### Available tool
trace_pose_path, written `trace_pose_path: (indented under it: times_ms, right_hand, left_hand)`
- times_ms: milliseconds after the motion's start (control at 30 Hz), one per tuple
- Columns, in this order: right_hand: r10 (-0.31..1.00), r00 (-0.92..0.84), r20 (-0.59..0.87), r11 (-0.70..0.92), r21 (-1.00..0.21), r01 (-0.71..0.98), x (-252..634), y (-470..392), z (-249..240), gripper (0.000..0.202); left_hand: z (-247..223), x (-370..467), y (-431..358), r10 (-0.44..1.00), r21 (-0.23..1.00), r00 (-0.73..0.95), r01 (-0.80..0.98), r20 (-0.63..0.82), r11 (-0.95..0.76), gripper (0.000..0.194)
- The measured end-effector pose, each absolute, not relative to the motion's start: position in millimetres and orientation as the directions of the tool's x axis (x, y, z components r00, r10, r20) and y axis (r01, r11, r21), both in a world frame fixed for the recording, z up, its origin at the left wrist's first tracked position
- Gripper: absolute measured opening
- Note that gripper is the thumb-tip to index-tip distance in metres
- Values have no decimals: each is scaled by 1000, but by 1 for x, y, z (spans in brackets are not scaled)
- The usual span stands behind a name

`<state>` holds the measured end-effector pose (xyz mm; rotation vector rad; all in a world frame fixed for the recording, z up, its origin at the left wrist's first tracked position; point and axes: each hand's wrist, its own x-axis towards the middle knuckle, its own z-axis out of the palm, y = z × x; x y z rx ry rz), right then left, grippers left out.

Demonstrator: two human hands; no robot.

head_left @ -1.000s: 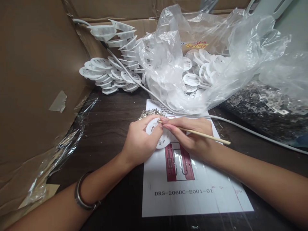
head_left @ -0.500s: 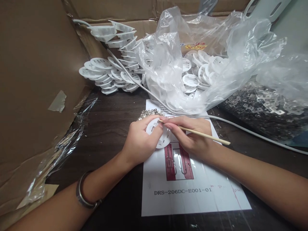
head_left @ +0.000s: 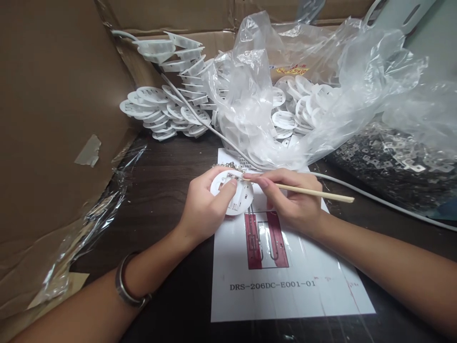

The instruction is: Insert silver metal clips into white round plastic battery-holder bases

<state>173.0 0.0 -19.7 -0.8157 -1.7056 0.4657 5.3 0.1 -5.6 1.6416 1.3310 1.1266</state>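
Note:
A round white plastic disc (head_left: 240, 202) with slots and cut-outs is gripped in my left hand (head_left: 207, 202), the thumb lying across its face. My right hand (head_left: 294, 195) pinches a thin wooden stick (head_left: 317, 191) near one end, like a pen. The stick's tip meets the disc's upper edge, close to my left thumb; what exactly it touches is too small to tell. Just behind the disc lies a small heap of shiny metal pieces (head_left: 228, 166), partly hidden by my left hand. Under both hands is a printed sheet (head_left: 264, 300) with a red diagram.
White discs (head_left: 153, 102) are piled at the back left, and more sit in a clear plastic bag (head_left: 246, 128). A bag of flat metal clips (head_left: 392, 157) stands at the right. A white cable (head_left: 360, 188) crosses the table. Cardboard (head_left: 53, 119) walls the left side.
The disc has turned to face me more squarely and risen slightly. My right hand has shifted a little right, and the stick now lies flatter, its free end farther right.

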Motion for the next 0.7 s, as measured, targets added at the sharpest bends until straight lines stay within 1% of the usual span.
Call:
trace_pose_path:
  times_ms: [167,267,367,433,500,567,633,700]
  right_hand:
    - [734,-145,664,674,-684,280,172,1,-21,10]
    - [726,-95,681,681,-692,240,172,1,-24,11]
    - [749,11,663,655,-742,143,173,1,-28,24]
    - [789,107,606,598,-796,96,173,2,-30,37]
    - [824,151,546,537,-838,103,174,2,-32,45]
    - [846,110,521,506,-851,138,175,2,-33,45]
    - [844,37,534,524,-838,153,176,2,-35,41]
    - [831,-3,556,549,-821,158,178,2,-36,38]
  left_hand:
    - [-6,5,1,983,922,76,339,170,-186,12]
    - [-6,6,1,970,894,66,377,235,-242,14]
    - [-6,7,-1,950,861,55,411,306,-301,18]
    - [-8,6,-2,954,870,51,399,294,-289,21]
    - [-10,5,-3,960,891,43,365,275,-271,24]
    - [-13,4,-2,954,896,42,333,298,-295,26]
    - [-15,4,-1,933,875,53,332,355,-352,28]
    - [-16,4,0,910,843,68,352,409,-406,35]
